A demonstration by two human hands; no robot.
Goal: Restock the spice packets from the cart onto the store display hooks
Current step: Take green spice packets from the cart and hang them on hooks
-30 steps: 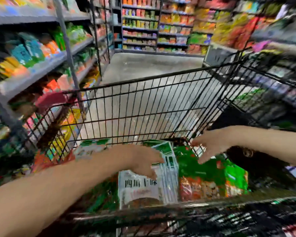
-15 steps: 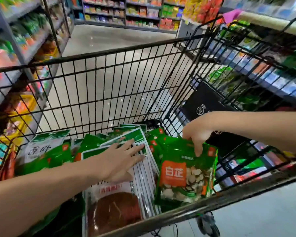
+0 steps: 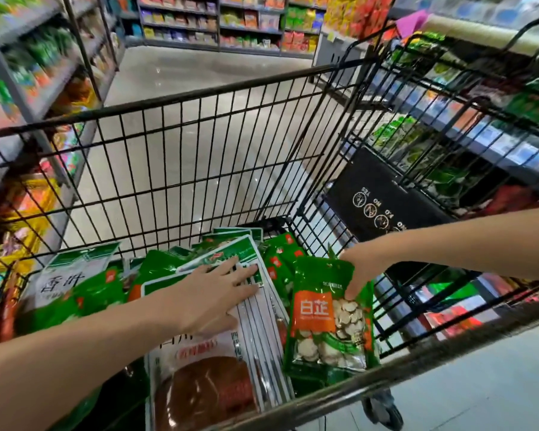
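Observation:
A black wire cart holds several spice packets. My left hand lies flat with spread fingers on a stack of white-and-green packets showing brown powder. My right hand grips the top of a green packet with an orange label and white slices, standing upright against the cart's right side. More green packets lie at the cart's left and behind the stack.
Store shelves full of goods line the left of the aisle. A display with hanging green packets stands behind the cart's right side. A black sign panel hangs inside the cart. Shiny floor stretches ahead.
The view has tilted down and steadied over the cart. My left hand settled flat on the white packets; my right hand closed on the green packet and stood it upright.

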